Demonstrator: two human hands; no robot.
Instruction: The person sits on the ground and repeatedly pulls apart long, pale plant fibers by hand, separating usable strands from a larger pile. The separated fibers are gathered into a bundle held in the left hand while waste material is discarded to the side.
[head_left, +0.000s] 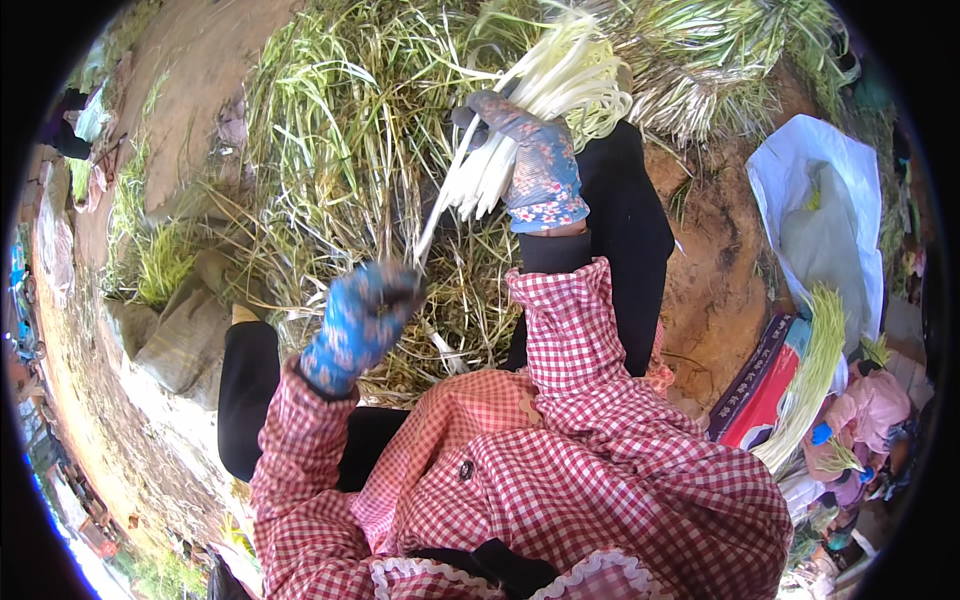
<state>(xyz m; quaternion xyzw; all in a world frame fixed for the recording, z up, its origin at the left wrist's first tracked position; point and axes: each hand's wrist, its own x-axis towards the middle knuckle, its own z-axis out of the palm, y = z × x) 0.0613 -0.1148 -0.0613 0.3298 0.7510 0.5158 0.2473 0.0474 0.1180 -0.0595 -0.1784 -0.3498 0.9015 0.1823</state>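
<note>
My right hand (529, 154), in a thin blue floral glove, grips a thick bundle of long white-stemmed chive-like stalks (551, 82). Their cut-looking white ends hang below the fist, and the paler tops flop over at the upper right. One stalk (439, 217) sticks out lower than the others. Its tip is between the dark fingertips of my left hand (367, 326), which is gloved in blue floral cloth and blurred. Under both hands spreads a heap of green and straw-coloured stalks (337, 142), with dry litter (450, 322) between my knees.
More stalks (697, 67) lie piled at upper right. To the right are an open white sack (817, 217), a red and purple printed bag (757, 382) and a pale green bundle (810, 382). Another person in pink (870, 409) is at far right. Brown sacking (187, 337) lies left.
</note>
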